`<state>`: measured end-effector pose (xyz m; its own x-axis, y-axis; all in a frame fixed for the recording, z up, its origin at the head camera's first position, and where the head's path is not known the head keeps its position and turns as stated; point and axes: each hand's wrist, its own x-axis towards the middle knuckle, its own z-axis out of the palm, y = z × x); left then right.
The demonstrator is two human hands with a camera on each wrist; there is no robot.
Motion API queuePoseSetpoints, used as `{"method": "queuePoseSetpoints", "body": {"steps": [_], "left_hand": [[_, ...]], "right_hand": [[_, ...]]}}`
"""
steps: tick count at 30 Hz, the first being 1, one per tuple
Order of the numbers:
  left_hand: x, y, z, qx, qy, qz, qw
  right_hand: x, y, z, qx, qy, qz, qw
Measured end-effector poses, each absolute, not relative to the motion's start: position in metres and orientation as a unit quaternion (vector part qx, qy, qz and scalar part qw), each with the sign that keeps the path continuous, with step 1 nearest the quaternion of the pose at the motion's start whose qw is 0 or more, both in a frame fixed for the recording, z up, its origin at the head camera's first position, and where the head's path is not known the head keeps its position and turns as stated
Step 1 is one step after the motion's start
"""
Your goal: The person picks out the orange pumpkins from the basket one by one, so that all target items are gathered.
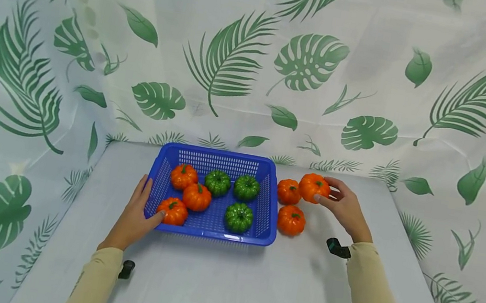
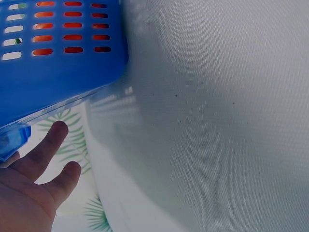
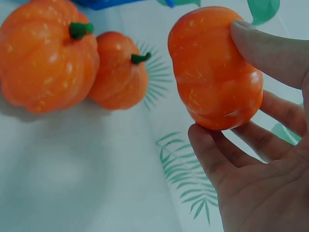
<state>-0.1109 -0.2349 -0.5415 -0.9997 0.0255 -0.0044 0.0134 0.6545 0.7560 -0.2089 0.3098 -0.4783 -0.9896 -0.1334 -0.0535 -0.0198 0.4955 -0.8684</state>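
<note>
My left hand (image 1: 133, 216) holds the left side of a blue plastic basket (image 1: 215, 235), thumb over the rim near the front corner and fingers along the outside. In the left wrist view, some fingers (image 2: 43, 150) reach out beside the basket wall (image 2: 58, 72). Between the thumb and fingers of my right hand (image 1: 343, 207) is a small orange pumpkin (image 1: 313, 188), raised above the table right of the basket. The right wrist view shows this pumpkin (image 3: 215, 70) tilted on its side. Two more orange pumpkins, one behind (image 1: 288, 192) and one in front (image 1: 291, 220), sit beside the basket.
Inside the basket lie three orange pumpkins (image 1: 196, 197) on the left and three green ones (image 1: 239, 217) toward the right. A white table (image 1: 221, 291) carries everything. Leaf-printed sheeting (image 1: 237, 66) encloses the back and sides.
</note>
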Motion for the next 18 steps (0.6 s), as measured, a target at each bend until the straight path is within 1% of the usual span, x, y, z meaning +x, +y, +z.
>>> {"method": "queuePoseSetpoints", "body": {"steps": [13, 18], "left_hand": [[-0.113, -0.235, -0.541, 0.017, 0.912, 0.409, -0.001], [-0.113, -0.236, -0.542, 0.018, 0.91, 0.414, -0.003]], "right_hand": [[-0.213, 0.321, -0.488, -0.019, 0.864, -0.501, 0.047], [-0.217, 0.324, -0.496, 0.006, 0.867, -0.495, 0.062]]}}
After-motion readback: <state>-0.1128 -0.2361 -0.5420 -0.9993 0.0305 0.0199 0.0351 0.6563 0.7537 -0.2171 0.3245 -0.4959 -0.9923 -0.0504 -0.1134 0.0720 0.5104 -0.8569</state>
